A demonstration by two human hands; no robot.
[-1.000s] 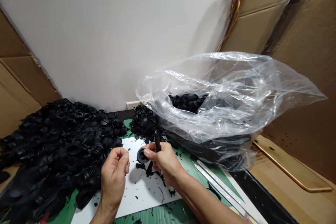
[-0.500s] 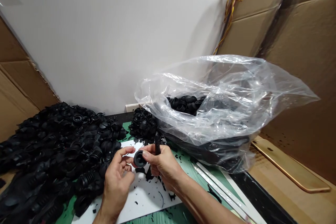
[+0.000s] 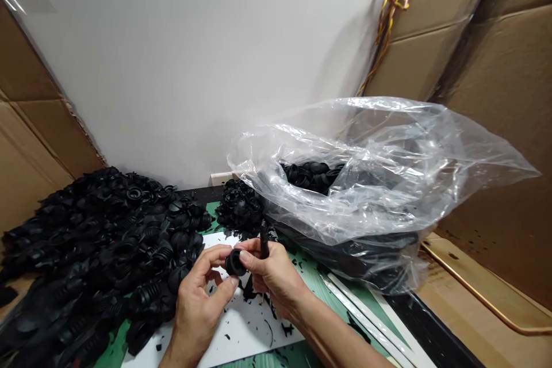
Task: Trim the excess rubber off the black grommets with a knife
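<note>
Pinches a small black ring (image 3: pixel 235 263) between the thumb and finger of the right hand (image 3: pixel 273 273). Also holds a thin black tool (image 3: pixel 264 241) in that hand, sticking up by the knuckles. Curls the left hand (image 3: pixel 200 296) half open around the near left side of the ring, fingertips right at its edge; cannot tell if gripping it too. Holds the ring up over a white sheet (image 3: pixel 241 345) on a green surface (image 3: pixel 308 282), with black scraps (image 3: pixel 287 329) below. Hides part of the sheet behind both hands. Has a big heap of black parts (image 3: pixel 103 241) just left, and a small dark pile (image 3: pixel 241 207) behind the ring. To the right, has white strips (image 3: pixel 366 322) and a gold phone (image 3: pixel 487 287). Past the right hand, has a clear bag (image 3: pixel 379 201), mouth open, with lots of black pieces (image 3: pixel 310 177) inside.
</note>
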